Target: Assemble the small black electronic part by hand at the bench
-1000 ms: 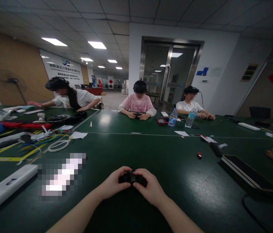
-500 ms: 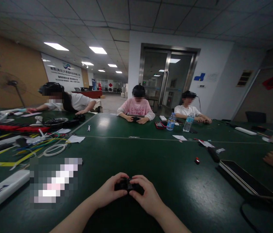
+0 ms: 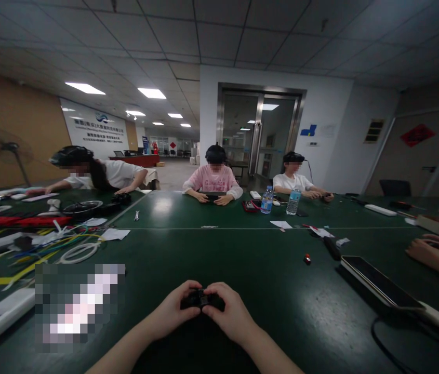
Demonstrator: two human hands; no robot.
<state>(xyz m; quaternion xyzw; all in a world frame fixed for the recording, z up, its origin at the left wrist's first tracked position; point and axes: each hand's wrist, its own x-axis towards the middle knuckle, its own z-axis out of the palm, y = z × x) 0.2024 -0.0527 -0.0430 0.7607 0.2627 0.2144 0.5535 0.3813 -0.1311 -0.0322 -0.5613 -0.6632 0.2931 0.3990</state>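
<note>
Close in front of me, at the near middle of the table, a small black object (image 3: 202, 298) sits between my two hands. It has a shiny dark middle part, and my fingers cover its ends, so its exact kind is hard to tell. My left hand (image 3: 172, 311) is closed round its left end, with the thumb in front and the fingers behind. My right hand (image 3: 230, 314) grips the right end in the same way. The thumbs almost meet below the middle part.
A dark green table (image 3: 266, 270) spreads around. To the left are a white power strip (image 3: 3, 317), coiled white cable (image 3: 79, 253) and a blurred patch. To the right lie a phone (image 3: 378, 280), a small red item (image 3: 307, 258) and another person's hands (image 3: 433, 254). Bottles (image 3: 293, 201) and several people sit beyond.
The view has turned slightly, so the surroundings appear further left and a little lower. Both hands keep hold of the black object, with only slight finger movement.
</note>
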